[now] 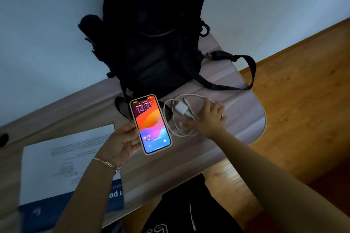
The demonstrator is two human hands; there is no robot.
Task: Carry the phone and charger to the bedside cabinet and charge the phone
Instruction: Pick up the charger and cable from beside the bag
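Note:
A phone [150, 124] in a pale case, its screen lit with an orange and blue wallpaper, is held just above the desk by my left hand [121, 143], gripped at its left edge. To its right a white charger plug [180, 108] lies on the desk inside loops of its white cable [175, 127]. My right hand [207, 118] is spread flat over the right side of the cable, fingers apart, touching the cable but not closed on it.
A black backpack [151, 34] stands against the wall behind the phone, its strap [246, 73] trailing right. A printed sheet [62, 157] on a blue folder [56, 208] lies at the left of the light wooden desk [236, 132]. Wooden floor [303, 100] is at the right.

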